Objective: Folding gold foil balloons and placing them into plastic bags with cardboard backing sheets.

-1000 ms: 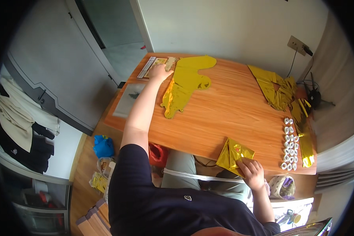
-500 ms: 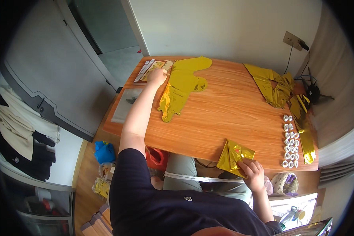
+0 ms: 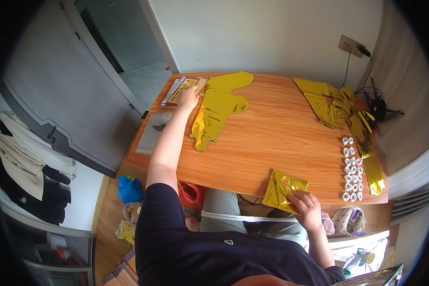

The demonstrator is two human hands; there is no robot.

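Note:
My left arm reaches across the table to its far left corner. There my left hand (image 3: 188, 98) lies over a stack of printed cards and paper strips (image 3: 180, 90), fingers bent together; what they pinch, if anything, is hidden. Right beside it is a large flat gold foil balloon (image 3: 221, 97), spread out and wrinkled along its left edge. At the near edge my right hand (image 3: 307, 208) grips a folded gold foil balloon (image 3: 279, 188), its fingers curled on the top face. A small red mark shows on that folded foil.
Several small white rolls (image 3: 352, 174) stand in rows at the right edge. Crumpled gold foil (image 3: 326, 102) lies behind them, near a black device (image 3: 378, 109) with cables. A clear plastic sheet (image 3: 152, 133) lies at the left. Bags (image 3: 129, 189) sit on the floor.
The view has tilted slightly. My left hand has shifted a little over the cards, its fingers now pointing down at them. My right hand stays on the folded foil.

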